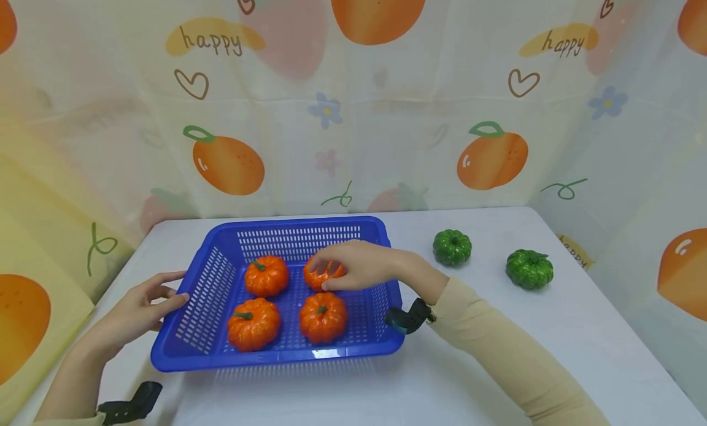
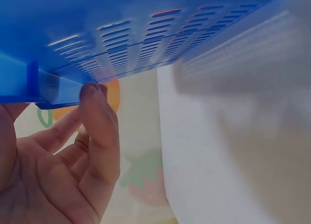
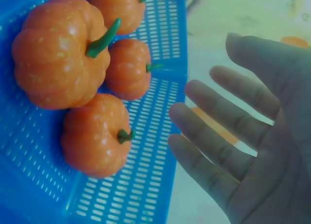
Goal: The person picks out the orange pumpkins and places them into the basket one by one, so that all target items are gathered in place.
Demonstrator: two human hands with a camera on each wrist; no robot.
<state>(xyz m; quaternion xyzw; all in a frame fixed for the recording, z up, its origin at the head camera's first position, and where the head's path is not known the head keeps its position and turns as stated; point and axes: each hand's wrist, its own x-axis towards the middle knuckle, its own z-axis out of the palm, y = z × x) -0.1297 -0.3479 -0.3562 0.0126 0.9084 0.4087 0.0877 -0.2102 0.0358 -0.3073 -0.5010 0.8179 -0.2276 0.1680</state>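
A blue plastic basket (image 1: pixel 276 356) with slotted walls holds several small orange pumpkins, among them a front-left pumpkin (image 1: pixel 254 325) and a front-right pumpkin (image 1: pixel 323 317). My left hand (image 1: pixel 132 309) grips the basket's left rim, thumb on top and fingers beneath, as the left wrist view shows. Over the back-right pumpkin (image 1: pixel 316 277), partly covering it in the head view, hovers my right hand (image 1: pixel 353 266). In the right wrist view its fingers (image 3: pixel 223 151) are extended and spread, with nothing between them and the pumpkins apart from them.
Two green pumpkins lie on the white table right of the basket: a nearer-to-basket one (image 1: pixel 452 247) and a farther one (image 1: pixel 529 269). A fruit-printed curtain (image 1: pixel 353 137) hangs behind the table (image 1: pixel 475 340) and along its sides.
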